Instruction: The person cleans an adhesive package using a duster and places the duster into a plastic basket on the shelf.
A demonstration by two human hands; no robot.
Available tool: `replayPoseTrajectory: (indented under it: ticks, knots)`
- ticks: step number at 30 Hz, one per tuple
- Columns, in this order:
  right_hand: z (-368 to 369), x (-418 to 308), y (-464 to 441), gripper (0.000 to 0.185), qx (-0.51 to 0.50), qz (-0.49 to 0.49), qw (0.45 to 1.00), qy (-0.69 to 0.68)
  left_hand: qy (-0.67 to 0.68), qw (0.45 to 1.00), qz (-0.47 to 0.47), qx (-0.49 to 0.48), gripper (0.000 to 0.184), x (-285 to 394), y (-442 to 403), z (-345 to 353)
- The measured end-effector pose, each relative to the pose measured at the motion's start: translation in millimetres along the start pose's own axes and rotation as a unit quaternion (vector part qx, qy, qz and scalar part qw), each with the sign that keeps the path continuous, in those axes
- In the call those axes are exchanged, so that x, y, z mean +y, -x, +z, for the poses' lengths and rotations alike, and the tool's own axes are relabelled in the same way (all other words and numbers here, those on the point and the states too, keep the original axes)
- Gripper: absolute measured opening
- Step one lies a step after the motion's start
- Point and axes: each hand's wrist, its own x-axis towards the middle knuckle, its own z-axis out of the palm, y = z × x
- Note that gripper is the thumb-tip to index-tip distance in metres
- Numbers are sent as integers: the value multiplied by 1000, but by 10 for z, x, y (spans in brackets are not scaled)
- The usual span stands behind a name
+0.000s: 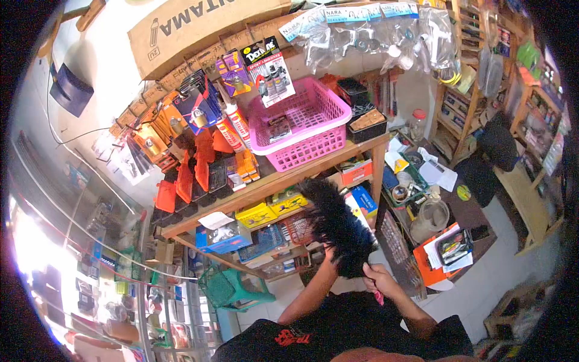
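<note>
A black feather duster (338, 226) rises in front of my chest, its feathers fanning up towards the shelf edge. My right hand (377, 279) is closed around its lower end, and a bit of pink handle (379, 297) pokes out below the fist. Behind the feathers is my left hand (329, 253); its fingers are hidden, so whether it touches the duster does not show. Just above the duster, a pink plastic basket (307, 151) stands on the wooden shelf (271, 188) with a small package in it.
Padlocks and orange-lidded bins (184, 181) line the shelf's left part. Yellow boxes (271, 208) and a blue box (223, 238) sit below. A green stool (232, 286) stands lower left. At right, a cluttered table holds a clear plastic tub (429, 220) and an orange folder (431, 271).
</note>
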Motion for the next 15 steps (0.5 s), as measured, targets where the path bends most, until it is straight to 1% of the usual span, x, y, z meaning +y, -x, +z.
replayPoseTrajectory:
  ticks: [1, 2, 3, 5, 6, 8, 9, 10, 11, 12, 13, 15]
  knots:
    - [-14, -52, -20, 44, -17, 9, 1000, -11, -139, 989, 21, 53, 60, -18, -21, -7]
    - [12, -110, 7, 44, -7, 2, 1000, -30, -175, 981, 36, 71, 60, 14, -39, -15]
    - [23, -165, 43, 44, 8, 7, 1000, -14, -212, 972, 49, 89, 61, 46, -59, -22]
    - [16, -232, 97, 44, 36, 21, 999, 19, -84, 993, 64, 52, 64, 315, -210, -105]
    - [-19, -136, 76, 45, 44, 4, 999, 13, -19, 997, 70, 34, 69, 434, -275, -298]
    - [33, -96, 130, 47, 73, -19, 995, 72, 2, 990, 128, -52, 72, 605, -246, -23]
    - [54, -68, 173, 47, 88, -28, 991, 101, -10, 986, 156, -63, 73, 703, -257, 72]
    - [24, -44, 159, 48, 123, -75, 980, 140, -21, 980, 184, -73, 74, 802, -269, 168]
    - [-17, -8, 117, 50, 157, -121, 964, 176, -56, 975, 209, -51, 74, 881, -304, 223]
    - [-46, 2, 97, 51, 192, -166, 944, 212, -138, 966, 220, 18, 75, 903, -340, 357]
    - [-81, -80, 115, 50, 212, -160, 947, 183, -185, 958, 218, -24, 76, 920, -348, 524]
    - [-155, -343, 135, 48, 250, -150, 948, 127, -101, 969, 225, -14, 78, 980, -396, 761]
